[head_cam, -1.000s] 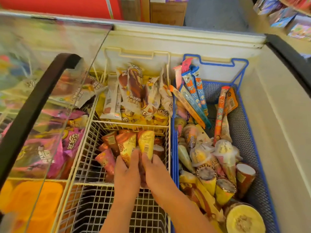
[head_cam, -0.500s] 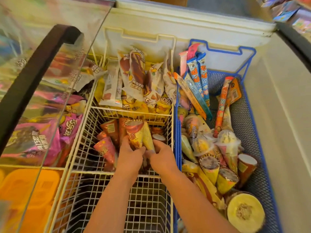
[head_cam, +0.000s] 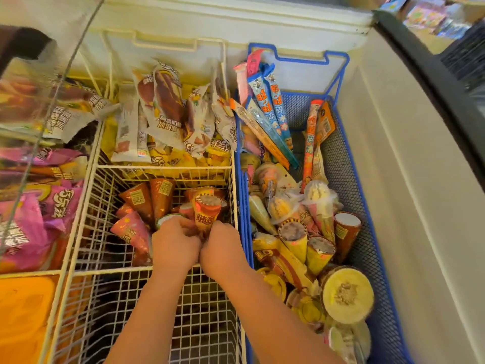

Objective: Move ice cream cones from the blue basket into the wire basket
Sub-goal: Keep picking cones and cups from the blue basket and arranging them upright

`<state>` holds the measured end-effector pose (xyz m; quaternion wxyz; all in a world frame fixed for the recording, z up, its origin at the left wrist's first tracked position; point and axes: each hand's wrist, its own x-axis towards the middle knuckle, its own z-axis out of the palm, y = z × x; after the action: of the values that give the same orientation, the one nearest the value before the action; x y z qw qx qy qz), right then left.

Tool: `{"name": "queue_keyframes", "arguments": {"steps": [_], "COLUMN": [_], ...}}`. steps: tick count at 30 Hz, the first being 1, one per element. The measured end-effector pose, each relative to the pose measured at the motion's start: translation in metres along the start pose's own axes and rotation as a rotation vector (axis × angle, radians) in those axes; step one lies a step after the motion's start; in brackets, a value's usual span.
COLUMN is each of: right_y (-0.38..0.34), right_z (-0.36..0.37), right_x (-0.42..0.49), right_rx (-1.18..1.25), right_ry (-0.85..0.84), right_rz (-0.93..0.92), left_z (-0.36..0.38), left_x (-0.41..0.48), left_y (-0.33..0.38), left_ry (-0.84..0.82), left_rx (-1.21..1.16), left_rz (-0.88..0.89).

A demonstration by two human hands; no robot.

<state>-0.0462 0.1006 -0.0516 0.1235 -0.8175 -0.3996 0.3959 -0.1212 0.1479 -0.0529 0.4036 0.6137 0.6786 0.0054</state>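
Both my hands are low inside the white wire basket in the freezer. My left hand and my right hand sit side by side, closed around the pointed bottoms of wrapped ice cream cones. An orange-wrapped cone stands upright between them, wide end up. Other brown and pink wrapped cones lean in the same compartment to the left. The blue basket to the right holds several more cones, some yellow, some brown.
Wrapped ice cream bars fill the wire basket's far section. Long ice pops stand at the back of the blue basket, round tubs at its front. A glass sliding lid covers the left side. The freezer wall rises on the right.
My hands have sunk deeper into the wire basket with the cones, which have turned from tips up to wide ends up. The camera has tilted further down.
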Motion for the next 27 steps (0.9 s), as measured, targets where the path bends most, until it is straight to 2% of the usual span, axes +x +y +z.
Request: {"name": "queue_keyframes", "arguments": {"steps": [2, 5, 9, 11, 13, 15, 17, 19, 21, 24, 27], "right_y": [0.002, 0.007, 0.026, 0.04, 0.058, 0.076, 0.096, 0.115, 0.13, 0.148, 0.161], "right_z": [-0.002, -0.008, -0.024, -0.033, -0.046, -0.06, -0.07, -0.078, -0.081, -0.082, -0.081], "right_x": [-0.014, -0.029, -0.044, -0.053, -0.061, -0.066, -0.07, -0.074, -0.076, -0.075, -0.069], "right_rx": [0.106, 0.173, 0.292, 0.332, 0.363, 0.29, 0.151, 0.059, 0.102, 0.182, 0.182], "right_ry": [0.046, 0.107, 0.274, 0.373, 0.499, 0.612, 0.67, 0.626, 0.498, 0.333, 0.284], "right_rz": [0.021, -0.042, -0.059, -0.061, -0.056, -0.028, 0.049, 0.158, 0.237, 0.267, 0.262], "left_z": [0.002, 0.003, 0.001, 0.0, 0.002, 0.008, 0.024, 0.046, 0.069, 0.094, 0.11], "left_x": [-0.002, -0.005, -0.016, -0.026, -0.043, -0.062, -0.079, -0.09, -0.095, -0.092, -0.087], "left_y": [0.0, 0.006, 0.019, 0.027, 0.042, 0.06, 0.077, 0.088, 0.094, 0.096, 0.09], "left_ry": [-0.027, -0.071, -0.095, -0.039, 0.067, 0.122, 0.083, 0.018, -0.06, -0.153, -0.161], "left_rx": [0.148, 0.304, 0.467, 0.438, 0.288, 0.133, 0.079, 0.061, 0.086, 0.152, 0.224], "left_rz": [0.04, 0.056, 0.062, 0.116, 0.215, 0.346, 0.446, 0.483, 0.485, 0.446, 0.414]}}
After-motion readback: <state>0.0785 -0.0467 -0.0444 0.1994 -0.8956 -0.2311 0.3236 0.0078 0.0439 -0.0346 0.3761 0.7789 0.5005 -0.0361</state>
